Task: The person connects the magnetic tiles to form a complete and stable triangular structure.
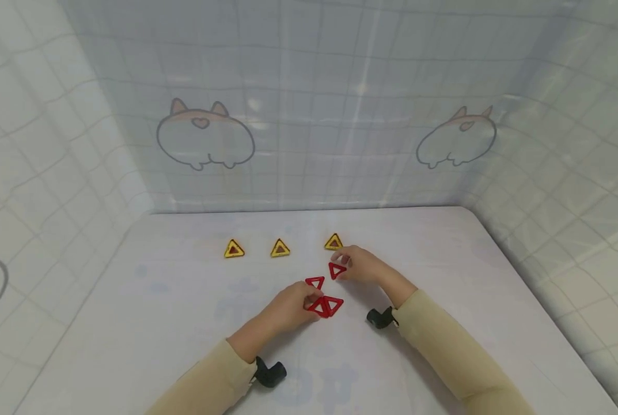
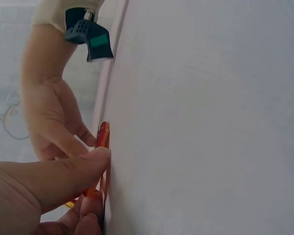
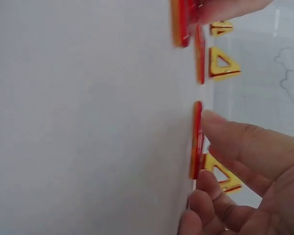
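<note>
My left hand (image 1: 290,306) pinches a red open-centred triangular tile (image 1: 318,308) between thumb and fingers. A second red triangular tile (image 1: 333,305) lies against its right side. Just beyond these fingers, another red triangle (image 1: 315,281) rests on the table. Farther right, my right hand (image 1: 363,265) holds a separate red triangular tile (image 1: 336,271) by its edge. In the right wrist view the thumb (image 3: 235,132) is at the top of that tile (image 3: 196,142), with fingers curled at its lower end. The left fingertips partly hide the left tile.
Three yellow triangular pieces with reddish middles stand in a row toward the back: left (image 1: 234,249), middle (image 1: 280,248) and right (image 1: 333,242), the last just beyond my right hand. The white-covered table (image 1: 184,346) meets a grid-patterned curtain (image 1: 309,115) behind and at both sides.
</note>
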A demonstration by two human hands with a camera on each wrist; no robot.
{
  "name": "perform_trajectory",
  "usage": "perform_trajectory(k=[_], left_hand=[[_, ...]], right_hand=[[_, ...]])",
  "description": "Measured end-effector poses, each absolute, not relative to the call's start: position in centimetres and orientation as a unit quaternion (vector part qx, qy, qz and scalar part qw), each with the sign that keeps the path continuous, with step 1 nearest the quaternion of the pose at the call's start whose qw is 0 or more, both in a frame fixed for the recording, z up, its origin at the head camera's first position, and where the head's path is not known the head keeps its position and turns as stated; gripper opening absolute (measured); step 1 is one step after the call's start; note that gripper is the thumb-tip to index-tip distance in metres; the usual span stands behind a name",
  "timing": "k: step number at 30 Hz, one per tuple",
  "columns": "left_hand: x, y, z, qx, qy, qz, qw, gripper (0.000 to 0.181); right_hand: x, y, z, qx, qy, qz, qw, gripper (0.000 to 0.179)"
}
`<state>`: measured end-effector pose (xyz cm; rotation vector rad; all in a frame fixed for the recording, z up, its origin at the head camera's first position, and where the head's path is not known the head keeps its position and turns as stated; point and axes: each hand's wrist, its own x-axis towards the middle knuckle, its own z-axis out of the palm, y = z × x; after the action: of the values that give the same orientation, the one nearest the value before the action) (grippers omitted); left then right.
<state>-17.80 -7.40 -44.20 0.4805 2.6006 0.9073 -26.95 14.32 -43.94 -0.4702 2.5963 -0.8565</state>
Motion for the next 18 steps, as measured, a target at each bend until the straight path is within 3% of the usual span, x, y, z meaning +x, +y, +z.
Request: perform_trajectory(k=[18], left_hand=[[-17.5,-8.1,-44.1,0.14,0.914,0.33,0.189,0.039]], right_hand=[[-26.7,14.7,-43.7,-0.204,0.922,-0.259,0.203,0.033]])
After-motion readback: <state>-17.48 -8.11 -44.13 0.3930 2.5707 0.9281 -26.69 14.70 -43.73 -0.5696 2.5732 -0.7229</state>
